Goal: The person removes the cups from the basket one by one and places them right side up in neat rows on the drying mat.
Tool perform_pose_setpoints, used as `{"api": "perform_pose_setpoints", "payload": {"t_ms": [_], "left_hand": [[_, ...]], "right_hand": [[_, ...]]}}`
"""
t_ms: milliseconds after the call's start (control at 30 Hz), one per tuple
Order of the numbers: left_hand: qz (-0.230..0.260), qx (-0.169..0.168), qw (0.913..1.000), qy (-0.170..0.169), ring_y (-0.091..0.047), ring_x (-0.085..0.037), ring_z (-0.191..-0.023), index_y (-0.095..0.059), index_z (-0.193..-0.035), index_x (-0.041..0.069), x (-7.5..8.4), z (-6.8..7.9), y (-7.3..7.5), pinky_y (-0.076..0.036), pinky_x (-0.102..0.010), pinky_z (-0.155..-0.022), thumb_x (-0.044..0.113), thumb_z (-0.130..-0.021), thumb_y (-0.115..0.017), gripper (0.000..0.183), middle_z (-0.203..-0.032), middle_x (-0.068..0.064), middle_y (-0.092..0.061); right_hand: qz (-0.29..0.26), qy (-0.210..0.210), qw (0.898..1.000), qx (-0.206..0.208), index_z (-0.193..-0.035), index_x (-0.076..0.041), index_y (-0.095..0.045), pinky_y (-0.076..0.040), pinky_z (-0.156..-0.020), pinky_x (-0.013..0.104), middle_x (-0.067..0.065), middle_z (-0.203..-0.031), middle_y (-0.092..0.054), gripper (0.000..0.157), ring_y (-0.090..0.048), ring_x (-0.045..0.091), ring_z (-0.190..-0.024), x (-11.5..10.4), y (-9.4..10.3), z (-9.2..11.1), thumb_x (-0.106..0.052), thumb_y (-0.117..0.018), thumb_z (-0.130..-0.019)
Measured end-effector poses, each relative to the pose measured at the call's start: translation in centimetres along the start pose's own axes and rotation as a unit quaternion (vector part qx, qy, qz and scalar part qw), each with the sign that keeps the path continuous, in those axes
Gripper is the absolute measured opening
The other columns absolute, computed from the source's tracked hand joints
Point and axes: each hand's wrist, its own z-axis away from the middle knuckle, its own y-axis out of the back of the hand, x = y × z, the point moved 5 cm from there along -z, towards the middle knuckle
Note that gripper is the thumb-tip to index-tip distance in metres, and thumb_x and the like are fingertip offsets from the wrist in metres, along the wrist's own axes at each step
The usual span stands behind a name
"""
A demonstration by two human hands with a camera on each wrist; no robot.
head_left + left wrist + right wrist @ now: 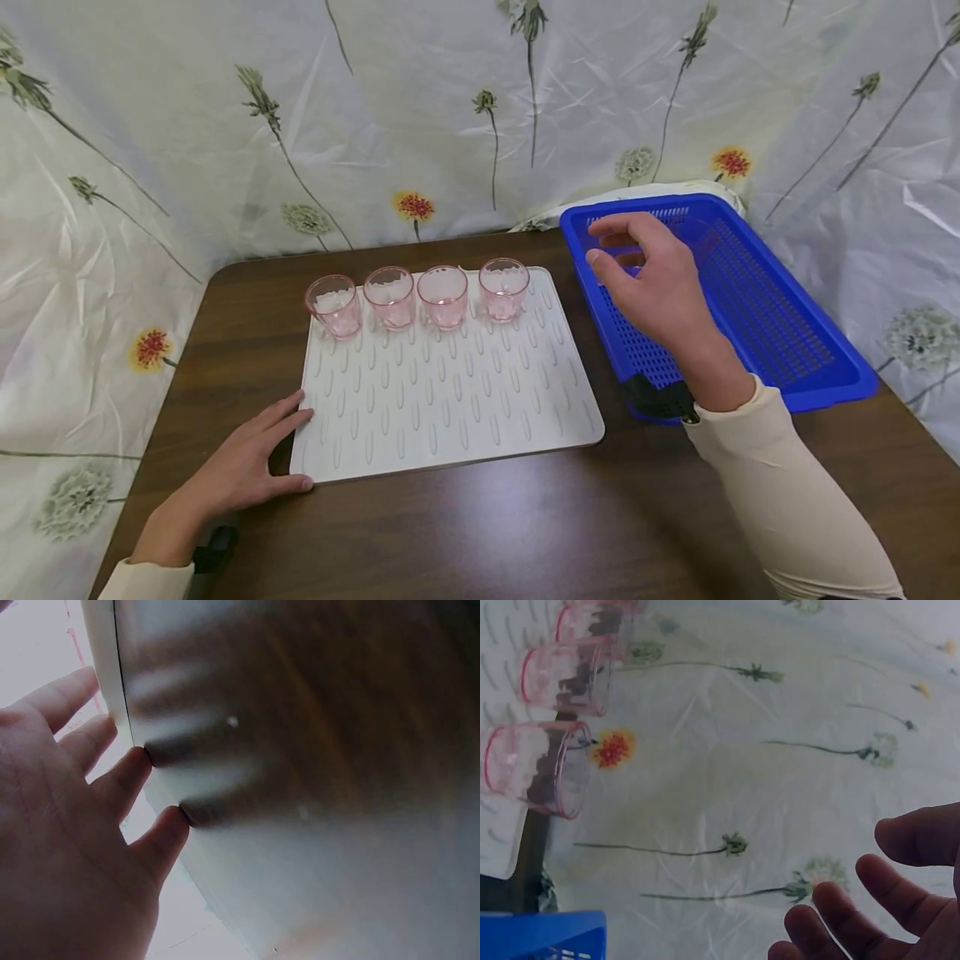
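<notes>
Several clear pink glasses stand upright in a row along the far side of a white ridged mat (450, 400). The leftmost glass (341, 318) is at the mat's far left corner; the rightmost glass (504, 296) sits a little apart from the others. My left hand (236, 467) rests at the mat's left edge, fingers spread, fingertips and thumb right at the rim. Over the blue basket (757, 312) hovers my right hand (660, 283), its fingers loosely bent and nothing held. The right wrist view also shows those bent fingers (840, 919), with a glass (536, 769) off to the side.
The dark wooden table (510, 525) carries the mat and the basket, with bare wood between them. A floral sheet (450, 125) hangs behind the table and along both sides. Some white cloth (645, 193) lies behind the basket's far rim.
</notes>
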Motion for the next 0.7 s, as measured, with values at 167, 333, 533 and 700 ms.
{"api": "perform_pose_setpoints", "payload": {"t_ms": [167,333,533,700], "left_hand": [[-0.002,-0.002,1.0000,0.001,-0.037,-0.044,-0.142,-0.049,-0.146,0.011,-0.1,0.0,-0.1,-0.037,-0.067,-0.107,0.060,-0.073,-0.079,0.092,-0.160,-0.018,-0.033],[-0.002,-0.005,1.0000,0.005,-0.036,-0.044,-0.143,-0.048,-0.147,0.012,-0.1,-0.1,-0.1,-0.036,-0.067,-0.107,0.061,-0.073,-0.079,0.093,-0.161,-0.018,-0.032],[-0.004,-0.006,1.0000,0.005,-0.036,-0.044,-0.143,-0.048,-0.147,0.012,-0.2,-0.1,-0.1,-0.036,-0.068,-0.108,0.061,-0.073,-0.079,0.094,-0.161,-0.018,-0.032],[-0.002,-0.001,1.0000,0.003,-0.037,-0.044,-0.143,-0.049,-0.146,0.012,-0.2,-0.1,-0.2,-0.036,-0.067,-0.108,0.060,-0.073,-0.079,0.092,-0.161,-0.018,-0.033]], "right_hand": [[0.031,-0.023,0.999,-0.020,-0.128,-0.006,-0.060,-0.051,-0.096,0.047,0.017,-0.127,-0.060,0.033,-0.059,0.033,-0.114,1.6,1.4,-0.6,-0.020,-0.060,-0.098],[0.056,-0.081,0.995,-0.034,-0.131,-0.008,-0.057,-0.051,-0.091,0.038,0.015,-0.130,-0.059,0.038,-0.058,0.029,-0.115,4.4,3.3,-1.5,-0.031,-0.055,-0.101],[0.054,-0.135,0.989,-0.019,-0.130,-0.011,-0.058,-0.041,-0.081,0.023,0.004,-0.124,-0.059,0.040,-0.053,0.018,-0.110,7.7,4.8,-2.7,-0.038,-0.053,-0.101],[0.048,-0.152,0.987,-0.011,-0.130,-0.009,-0.057,-0.041,-0.080,0.020,-0.011,-0.113,-0.056,0.042,-0.051,0.006,-0.103,9.9,5.1,-3.3,-0.038,-0.052,-0.101]]}}
